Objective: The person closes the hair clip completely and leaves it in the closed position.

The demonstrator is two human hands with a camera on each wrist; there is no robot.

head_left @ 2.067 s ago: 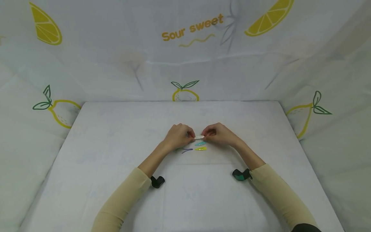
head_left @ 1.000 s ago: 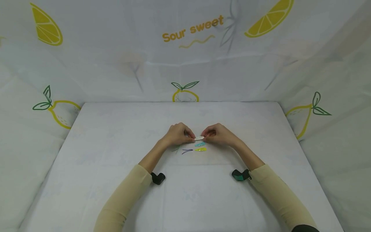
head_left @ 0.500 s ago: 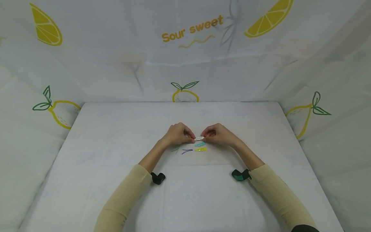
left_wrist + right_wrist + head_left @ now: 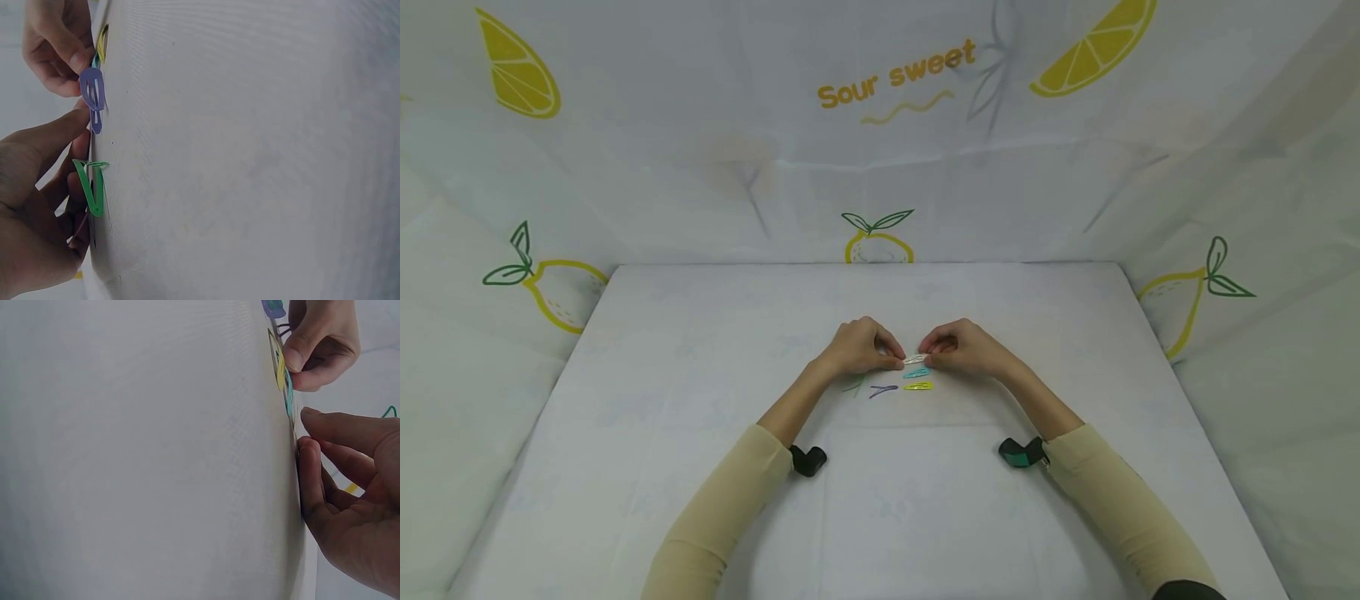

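Observation:
In the head view a white snap hair clip (image 4: 915,359) lies between my two hands at mid-table. My left hand (image 4: 861,347) pinches its left end, thumb and index finger meeting there. At the right end, the thumb and fingertips of my right hand (image 4: 964,347) grip it. Just nearer to me is a teal hair clip (image 4: 916,373), then a yellow hair clip (image 4: 917,386) below that. A purple hair clip (image 4: 883,389), spread open, sits left of the yellow one. Beside my left wrist lies a green hair clip (image 4: 853,385), its two arms apart in the left wrist view.
White cloth covers the table (image 4: 700,350), with lemon-printed cloth walls at the back and both sides. Black wrist devices stick out at the left cuff (image 4: 808,461) and the right cuff (image 4: 1021,453). A thin pink strip (image 4: 79,226) shows by my left fingers in the left wrist view.
Since the earliest frame my left hand has shifted slightly, uncovering more of the green clip. Over the last second both hands stay nearly still on the white clip.

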